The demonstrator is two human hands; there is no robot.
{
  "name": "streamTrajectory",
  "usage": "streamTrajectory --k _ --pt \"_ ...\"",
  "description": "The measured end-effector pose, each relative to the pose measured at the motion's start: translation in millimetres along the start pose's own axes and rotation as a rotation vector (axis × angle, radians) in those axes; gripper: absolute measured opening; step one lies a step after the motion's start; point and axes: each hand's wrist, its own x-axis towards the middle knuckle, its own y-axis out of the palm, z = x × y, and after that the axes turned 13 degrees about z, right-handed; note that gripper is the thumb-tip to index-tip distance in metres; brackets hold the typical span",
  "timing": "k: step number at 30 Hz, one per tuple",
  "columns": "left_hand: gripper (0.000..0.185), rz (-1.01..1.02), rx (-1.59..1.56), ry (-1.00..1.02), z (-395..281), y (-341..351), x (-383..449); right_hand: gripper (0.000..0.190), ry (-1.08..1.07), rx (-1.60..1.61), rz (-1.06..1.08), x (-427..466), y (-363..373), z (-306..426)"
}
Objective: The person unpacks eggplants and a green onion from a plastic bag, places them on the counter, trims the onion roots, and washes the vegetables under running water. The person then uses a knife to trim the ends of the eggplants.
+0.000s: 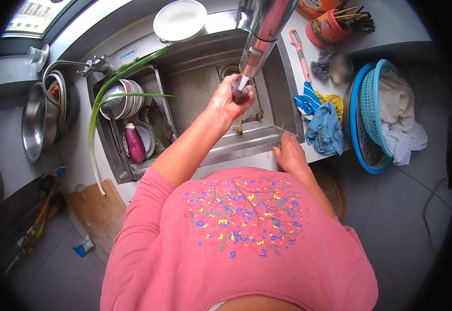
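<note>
My left hand [230,97] is closed around a dark, wet clump [240,95], too hidden by my fingers to name, under the faucet spout [251,58] and its stream of water. My right hand [291,153] rests by the front right rim of the steel sink [226,153], near a thin upright item whose kind I cannot tell. Two eggplant stem pieces [239,126] lie on the basin floor. In the smaller left basin, a purple eggplant [135,144] sits on a plate beside stacked bowls [134,99]. Long scallions [111,83] lie across that basin.
A white plate [180,20] stands behind the sink. On the right are a pink peeler [300,54], steel wool [322,65], cloths [324,128] and a red utensil holder [327,29]. Blue baskets [373,112] hang farther right. Metal basins [35,124] and a wooden board [97,214] are left.
</note>
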Motion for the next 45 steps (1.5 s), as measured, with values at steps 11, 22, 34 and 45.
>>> streamTrajectory --k 11,22,34,45 --pt "0.031 -0.415 0.783 0.224 -23 -118 -11 0.032 -0.548 1.728 0.303 64 -51 40" --pt "0.028 -0.496 1.330 -0.181 -23 -171 8 0.028 -0.648 2.014 0.449 109 -29 79" --pt "0.036 0.223 0.728 0.084 -5 -37 -74 0.019 -0.664 1.887 0.385 123 -32 108" --pt "0.038 -0.061 1.741 0.792 28 -41 -67 0.018 -0.623 1.882 0.338 126 -32 118"
